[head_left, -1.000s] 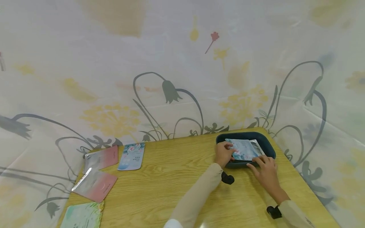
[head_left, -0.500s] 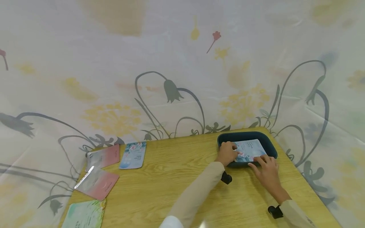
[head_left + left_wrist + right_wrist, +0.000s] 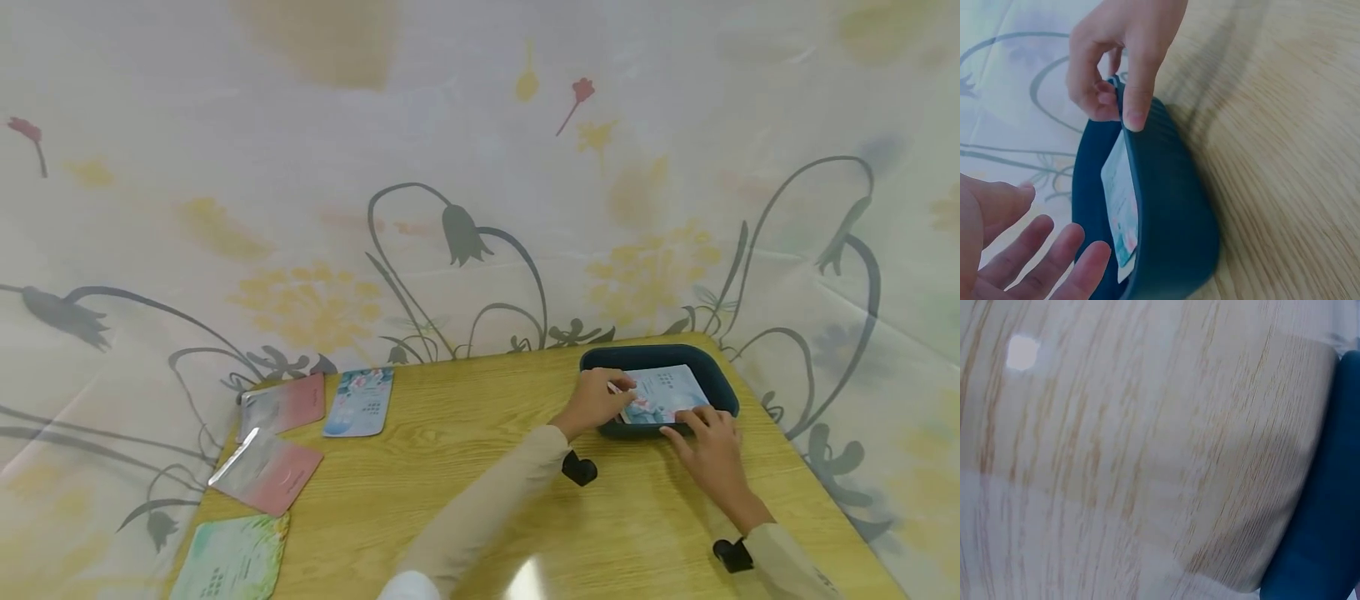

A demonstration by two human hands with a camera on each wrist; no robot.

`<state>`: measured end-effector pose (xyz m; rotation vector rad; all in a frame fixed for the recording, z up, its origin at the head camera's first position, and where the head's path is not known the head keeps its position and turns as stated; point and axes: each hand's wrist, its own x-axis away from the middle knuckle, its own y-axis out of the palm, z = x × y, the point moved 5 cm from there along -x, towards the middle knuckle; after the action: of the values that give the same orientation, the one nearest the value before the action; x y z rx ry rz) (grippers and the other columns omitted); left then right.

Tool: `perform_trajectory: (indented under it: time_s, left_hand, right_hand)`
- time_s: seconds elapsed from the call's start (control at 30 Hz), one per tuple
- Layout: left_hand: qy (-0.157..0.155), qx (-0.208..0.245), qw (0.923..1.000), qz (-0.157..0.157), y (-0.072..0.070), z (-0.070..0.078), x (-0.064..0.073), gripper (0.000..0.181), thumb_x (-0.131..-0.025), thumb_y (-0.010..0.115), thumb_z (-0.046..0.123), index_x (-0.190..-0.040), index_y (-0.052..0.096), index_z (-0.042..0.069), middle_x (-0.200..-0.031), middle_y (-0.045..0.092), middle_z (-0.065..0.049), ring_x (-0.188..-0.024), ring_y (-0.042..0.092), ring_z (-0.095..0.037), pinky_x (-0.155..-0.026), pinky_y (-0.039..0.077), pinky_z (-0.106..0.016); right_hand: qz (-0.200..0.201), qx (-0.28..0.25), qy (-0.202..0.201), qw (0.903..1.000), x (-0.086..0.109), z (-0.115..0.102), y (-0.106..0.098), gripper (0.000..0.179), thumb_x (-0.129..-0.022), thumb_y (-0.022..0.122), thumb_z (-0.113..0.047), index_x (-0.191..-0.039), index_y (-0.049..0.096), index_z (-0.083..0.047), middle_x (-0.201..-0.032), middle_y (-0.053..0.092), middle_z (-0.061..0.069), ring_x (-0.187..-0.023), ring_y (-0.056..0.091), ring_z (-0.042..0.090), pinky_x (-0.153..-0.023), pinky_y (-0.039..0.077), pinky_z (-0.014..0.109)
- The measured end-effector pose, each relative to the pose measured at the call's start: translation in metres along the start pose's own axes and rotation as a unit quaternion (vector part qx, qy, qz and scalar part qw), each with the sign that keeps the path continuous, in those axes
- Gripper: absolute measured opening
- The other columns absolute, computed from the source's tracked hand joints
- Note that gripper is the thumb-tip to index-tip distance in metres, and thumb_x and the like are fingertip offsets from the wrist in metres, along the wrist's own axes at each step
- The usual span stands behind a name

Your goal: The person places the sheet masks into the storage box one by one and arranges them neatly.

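Observation:
At the right of the table in the head view stands a dark blue bin (image 3: pixel 722 388). Inside it lies a blue floral sheet mask packet (image 3: pixel 667 390), and a pale edge peeks out beneath this packet (image 3: pixel 1117 200) in the left wrist view. My left hand (image 3: pixel 596 400) is over the bin's left side; its fingers (image 3: pixel 1060 259) are spread and hold nothing. My right hand (image 3: pixel 708 454) pinches the bin's near rim, thumb outside and fingers inside. Only the bin's outer wall (image 3: pixel 1319 506) and the table show in the right wrist view.
Two pink and silver packets (image 3: pixel 288 404), a blue floral packet (image 3: pixel 360 404) and a green packet (image 3: pixel 232 554) lie at the left of the wooden table (image 3: pixel 457 442). A flower-printed curtain (image 3: pixel 450 125) hangs behind the table.
The floral packet in the bin has shifted right, covering the silvery packet beside it. My left hand has let go of it and drawn back slightly. My right hand stays on the rim.

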<state>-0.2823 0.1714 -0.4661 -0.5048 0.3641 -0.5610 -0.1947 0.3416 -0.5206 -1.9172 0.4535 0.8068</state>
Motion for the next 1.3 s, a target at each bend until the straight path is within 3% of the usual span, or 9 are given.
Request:
perform_trajectory:
  time_s: [0.17,0.27,0.47,0.63,0.83,1.07,1.3]
  left_hand:
    - [-0.002,0.020,0.9998,0.006,-0.019,-0.011,0.015,0.016,-0.092,0.062,0.013,-0.104,0.071,0.007,-0.095,0.066,-0.002,-0.070,0.056,-0.004,-0.062,0.047,-0.015]
    - [-0.022,0.041,0.9988,0.015,-0.034,-0.019,0.024,0.016,-0.092,0.063,0.012,-0.104,0.070,0.006,-0.097,0.066,-0.003,-0.076,0.059,-0.008,-0.065,0.048,-0.017]
    - [-0.049,0.075,0.9955,0.033,-0.065,-0.035,0.042,0.020,-0.091,0.063,0.012,-0.109,0.069,0.004,-0.101,0.066,-0.008,-0.070,0.062,-0.010,-0.056,0.051,-0.022]
    - [-0.056,0.058,0.9964,0.025,-0.088,-0.044,0.063,0.020,-0.092,0.063,0.013,-0.111,0.068,0.008,-0.101,0.065,-0.006,-0.067,0.061,-0.008,-0.055,0.052,-0.023]
    - [-0.069,0.042,0.9964,0.023,-0.112,-0.058,0.088,0.020,-0.092,0.062,0.011,-0.111,0.068,0.007,-0.102,0.064,-0.008,-0.066,0.060,-0.010,-0.055,0.052,-0.028]
    - [-0.079,0.039,0.9950,0.047,-0.141,-0.071,0.115,0.021,-0.092,0.062,0.009,-0.112,0.067,0.006,-0.102,0.063,-0.012,-0.071,0.062,-0.017,-0.059,0.054,-0.041]
    - [-0.102,0.034,0.9909,0.081,-0.167,-0.087,0.141,0.022,-0.091,0.063,0.008,-0.113,0.067,0.006,-0.100,0.063,-0.011,-0.078,0.063,-0.033,-0.060,0.054,-0.046]
  right_hand:
    - [-0.010,0.001,0.009,0.9999,0.001,0.002,-0.001,0.031,-0.063,0.083,-0.010,-0.087,0.066,-0.001,-0.088,0.053,0.016,-0.084,0.043,0.043,-0.068,0.033,0.062]
    - [-0.011,-0.002,0.010,0.9999,0.002,0.003,-0.002,0.032,-0.061,0.083,-0.007,-0.087,0.066,-0.001,-0.087,0.053,0.016,-0.084,0.043,0.042,-0.068,0.033,0.062]
    - [-0.005,-0.007,-0.003,1.0000,0.002,0.003,-0.003,0.027,-0.071,0.081,-0.019,-0.086,0.066,-0.002,-0.087,0.052,0.016,-0.083,0.043,0.042,-0.066,0.034,0.062]
    - [-0.006,-0.013,-0.005,0.9999,0.001,0.003,-0.001,0.027,-0.071,0.081,-0.020,-0.086,0.065,-0.003,-0.087,0.052,0.016,-0.083,0.043,0.043,-0.069,0.033,0.063]
    - [-0.007,-0.011,-0.006,0.9999,0.001,0.000,0.000,0.034,-0.081,0.073,-0.037,-0.085,0.065,-0.004,-0.087,0.052,0.016,-0.083,0.043,0.043,-0.068,0.034,0.063]
    - [-0.011,-0.015,0.009,0.9998,0.000,-0.001,0.000,0.027,-0.068,0.082,-0.013,-0.085,0.064,-0.004,-0.088,0.052,0.015,-0.085,0.042,0.043,-0.069,0.032,0.063]
    - [-0.011,-0.010,-0.003,0.9999,0.001,0.002,0.002,0.027,-0.070,0.081,-0.017,-0.086,0.065,-0.003,-0.089,0.052,0.017,-0.085,0.043,0.044,-0.066,0.034,0.063]
